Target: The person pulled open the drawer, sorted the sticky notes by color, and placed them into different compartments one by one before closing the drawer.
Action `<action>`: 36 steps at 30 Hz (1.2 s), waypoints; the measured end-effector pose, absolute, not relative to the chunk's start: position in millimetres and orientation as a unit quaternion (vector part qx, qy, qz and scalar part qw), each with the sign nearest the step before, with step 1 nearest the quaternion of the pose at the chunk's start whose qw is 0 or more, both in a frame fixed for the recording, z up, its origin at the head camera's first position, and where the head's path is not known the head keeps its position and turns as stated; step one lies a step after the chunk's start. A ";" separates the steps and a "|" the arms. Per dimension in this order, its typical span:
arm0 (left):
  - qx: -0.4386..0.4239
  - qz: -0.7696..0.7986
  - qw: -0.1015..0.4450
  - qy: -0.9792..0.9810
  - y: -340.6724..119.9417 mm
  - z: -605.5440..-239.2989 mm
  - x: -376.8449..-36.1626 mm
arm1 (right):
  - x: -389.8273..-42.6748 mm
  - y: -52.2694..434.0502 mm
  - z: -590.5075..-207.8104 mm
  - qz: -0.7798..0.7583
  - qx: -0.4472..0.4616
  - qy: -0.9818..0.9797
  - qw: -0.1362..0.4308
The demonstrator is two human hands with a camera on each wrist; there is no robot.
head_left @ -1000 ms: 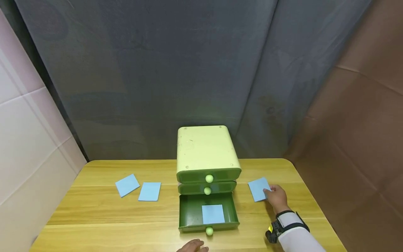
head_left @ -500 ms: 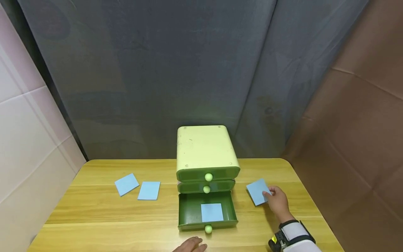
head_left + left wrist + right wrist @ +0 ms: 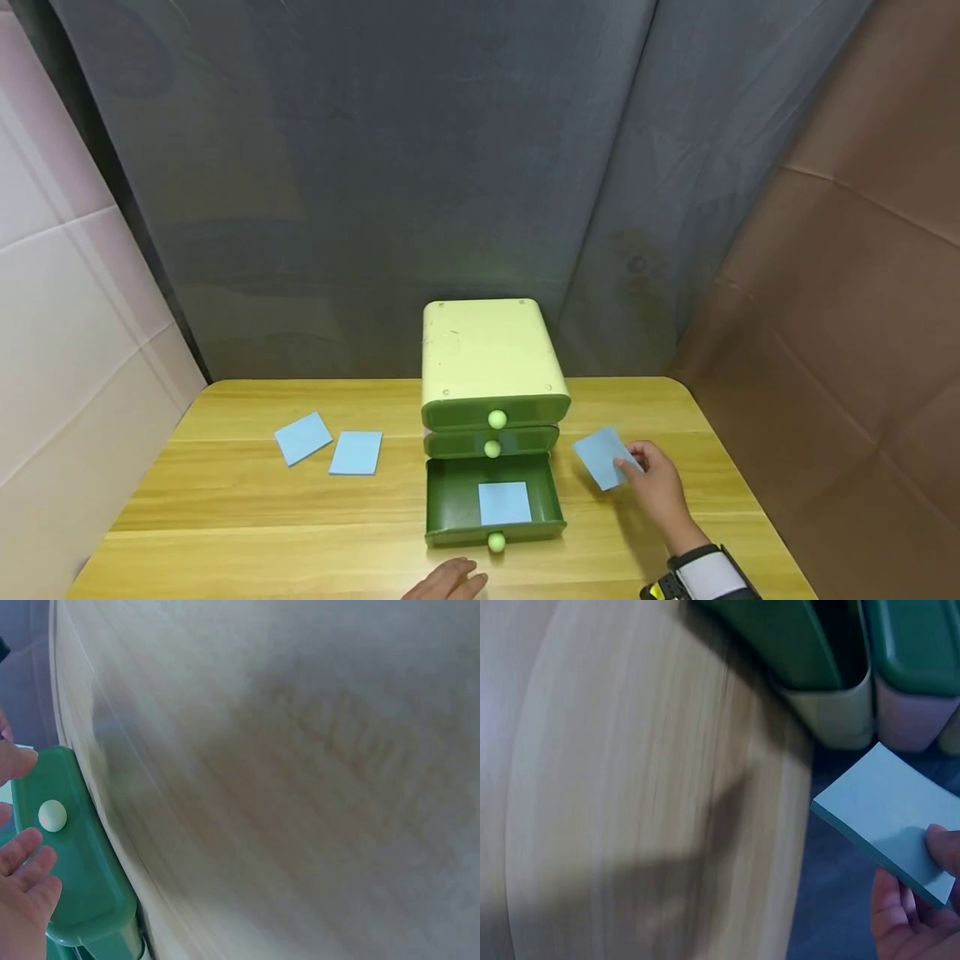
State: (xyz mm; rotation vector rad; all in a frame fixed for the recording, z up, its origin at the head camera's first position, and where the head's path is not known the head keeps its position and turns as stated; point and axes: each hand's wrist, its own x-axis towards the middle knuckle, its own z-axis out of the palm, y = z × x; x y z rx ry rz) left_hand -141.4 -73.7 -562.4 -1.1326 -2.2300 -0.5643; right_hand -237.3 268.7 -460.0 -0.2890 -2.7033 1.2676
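Observation:
Between thumb and fingers my right hand (image 3: 660, 487) pinches a blue sticky note pad (image 3: 600, 458) by its right side, to the right of the drawer unit (image 3: 491, 354). In the right wrist view the pad (image 3: 889, 810) is tilted, thumb on top and fingers beneath. My left hand (image 3: 444, 581) is at the front edge of the head view, just before the pulled-out bottom drawer (image 3: 453, 504), fingers loosely extended and holding nothing. The left wrist view shows this hand (image 3: 26, 892) near the drawer's round knob (image 3: 52, 816). Another blue pad (image 3: 505, 503) lies inside that drawer.
Two more blue pads, one angled (image 3: 303, 438) and one straighter (image 3: 356, 453), lie left of the unit on the wooden table (image 3: 225, 517). The two upper drawers, the top one (image 3: 450, 414) and the middle one (image 3: 450, 445), are pushed in. A dark curtain (image 3: 360, 183) hangs behind.
My right hand has lifted the blue sticky note pad off the table and carried it slightly left, toward the drawer unit. My left hand has shifted a little left.

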 end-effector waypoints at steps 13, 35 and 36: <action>-0.396 -0.200 0.264 -0.856 -75.8 -554.7 -134.1 | -218.2 223.2 -442.5 0.407 -0.003 -0.909 0.088; -0.372 -0.214 0.233 -0.873 -85.0 -548.4 -131.3 | -232.4 168.5 -455.3 0.382 0.129 -0.915 -0.018; -0.372 -0.211 0.237 -0.872 -85.4 -548.9 -131.3 | -232.5 167.3 -456.2 0.382 0.129 -0.915 -0.023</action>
